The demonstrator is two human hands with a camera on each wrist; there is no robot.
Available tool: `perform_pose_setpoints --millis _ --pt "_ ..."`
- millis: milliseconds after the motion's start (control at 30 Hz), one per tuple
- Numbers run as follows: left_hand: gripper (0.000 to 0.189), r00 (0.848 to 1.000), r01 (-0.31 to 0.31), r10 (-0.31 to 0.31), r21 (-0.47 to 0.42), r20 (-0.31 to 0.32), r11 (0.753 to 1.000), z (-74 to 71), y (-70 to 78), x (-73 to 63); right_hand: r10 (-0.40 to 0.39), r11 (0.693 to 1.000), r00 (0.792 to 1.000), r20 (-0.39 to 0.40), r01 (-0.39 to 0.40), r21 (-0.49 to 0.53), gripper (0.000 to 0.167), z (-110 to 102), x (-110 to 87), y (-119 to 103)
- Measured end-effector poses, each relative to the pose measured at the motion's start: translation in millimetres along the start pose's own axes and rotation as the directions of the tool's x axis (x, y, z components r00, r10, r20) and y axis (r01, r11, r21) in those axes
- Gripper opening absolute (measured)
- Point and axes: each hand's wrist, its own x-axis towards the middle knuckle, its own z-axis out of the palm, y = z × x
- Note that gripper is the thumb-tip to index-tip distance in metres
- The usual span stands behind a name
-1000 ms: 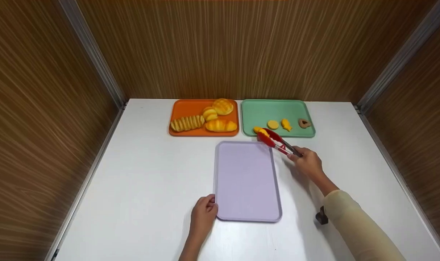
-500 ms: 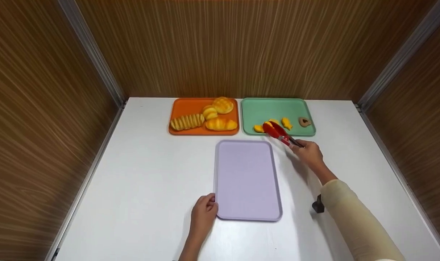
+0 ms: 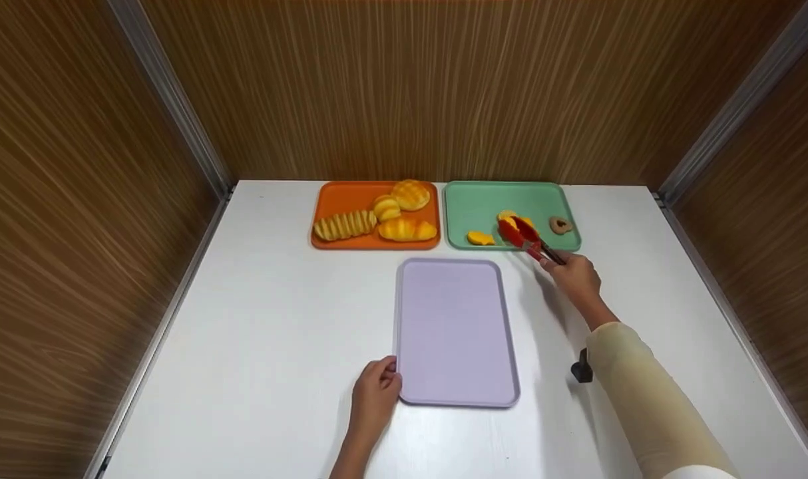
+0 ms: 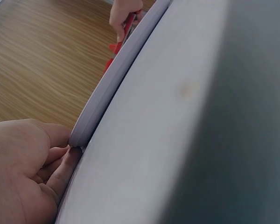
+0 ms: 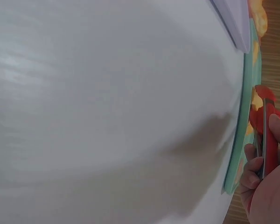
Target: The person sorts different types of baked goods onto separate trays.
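Observation:
My right hand (image 3: 579, 279) grips tongs (image 5: 270, 140) with red tips. In the head view the tips reach over the front of the green tray (image 3: 490, 193), with yellow showing between them. A round yellow biscuit (image 3: 507, 213) and a fish-shaped yellow one (image 3: 528, 221) are partly hidden behind the tips. Left of them lies another fish-shaped biscuit (image 3: 480, 238); to the right is a brown ring-shaped one (image 3: 557, 231). My left hand (image 3: 374, 396) pinches the near left edge of the lilac tray (image 3: 454, 332); the left wrist view shows thumb and finger at its rim (image 4: 91, 114).
An orange tray (image 3: 344, 196) at the back holds several breads, among them a ridged loaf (image 3: 344, 226) and a croissant-like roll (image 3: 407, 230). Wood-patterned panels (image 3: 404, 86) enclose the white table (image 3: 277, 319) at the back and both sides.
The tongs have moved right and slightly back, from the left fish-shaped biscuit to the round one, which now shows farther back. My left hand and the lilac tray have stayed still.

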Motion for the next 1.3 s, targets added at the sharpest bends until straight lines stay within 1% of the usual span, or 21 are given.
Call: perform_pose_setpoints --millis 233,333,567,633,833,1033,1200,1300 --pt "0.026 1.0 0.022 -0.022 -0.034 0.007 0.999 0.0 0.8 0.5 -0.008 1.0 1.0 0.001 0.008 -0.003 0.059 -0.6 -4.3 4.8" --pt "0.026 1.0 0.027 -0.027 -0.025 0.009 0.999 0.6 1.1 0.2 -0.008 1.0 1.0 -0.001 0.008 -0.007 0.058 -0.8 -5.1 5.4" --pt "0.027 0.999 0.041 -0.041 -0.011 0.013 0.999 0.2 1.5 0.4 -0.007 1.0 1.0 0.025 0.007 -0.007 0.062 1.7 -6.8 7.2" --pt "0.026 0.999 0.045 -0.045 -0.015 0.012 0.999 -0.1 1.8 0.3 -0.006 1.0 1.0 0.021 0.007 -0.005 0.062 2.5 -7.9 8.3" --pt "0.026 0.999 0.031 -0.031 -0.027 0.007 0.999 -0.7 2.2 -0.7 -0.028 0.999 1.0 -0.005 0.027 -0.028 0.059 4.3 -14.2 12.0" --pt "0.026 1.0 0.025 -0.025 -0.017 0.002 1.0 -0.2 2.5 -1.6 -0.045 0.998 0.998 -0.034 0.044 -0.039 0.056 4.4 -26.0 13.8" --pt "0.026 1.0 0.026 -0.026 -0.024 0.011 0.999 -0.4 3.0 -1.3 -0.075 0.997 0.996 -0.042 0.073 -0.035 0.048 5.2 -43.0 13.1" --pt "0.026 0.999 0.033 -0.032 -0.03 0.01 0.999 -1.1 2.9 -0.8 -0.076 0.997 0.996 -0.046 0.075 -0.034 0.044 6.7 -54.0 12.1"
